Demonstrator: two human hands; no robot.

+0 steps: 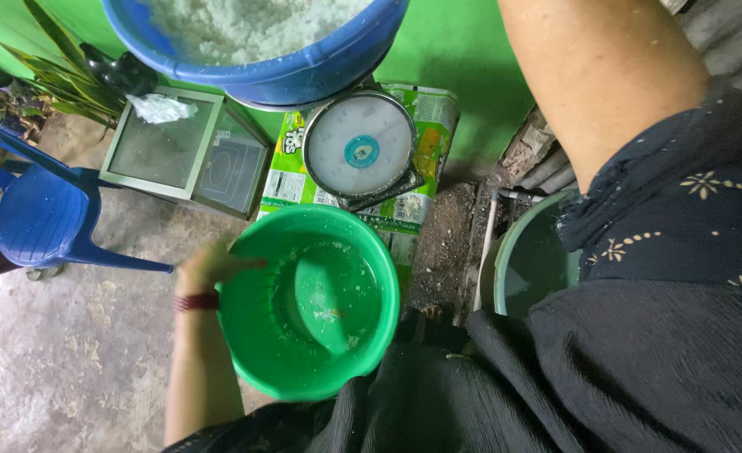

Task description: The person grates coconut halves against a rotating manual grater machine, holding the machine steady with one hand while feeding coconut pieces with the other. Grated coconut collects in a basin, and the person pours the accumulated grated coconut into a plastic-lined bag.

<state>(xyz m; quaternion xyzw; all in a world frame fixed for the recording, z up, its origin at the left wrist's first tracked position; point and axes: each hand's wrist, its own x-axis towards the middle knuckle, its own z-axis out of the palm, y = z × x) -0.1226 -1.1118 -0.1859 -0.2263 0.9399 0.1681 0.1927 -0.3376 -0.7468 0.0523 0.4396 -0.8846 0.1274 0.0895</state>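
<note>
Left hand [211, 267] (wrist banded) grips the green bowl's [258, 356] rim.

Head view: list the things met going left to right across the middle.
Blue plastic chair → glass-sided box → left hand → round green plastic bucket → grey-green tub of water → dark patterned sleeve.

The left hand [207, 267] grips the rim of a green bucket [253, 335] below a dial scale [360, 149].
</note>
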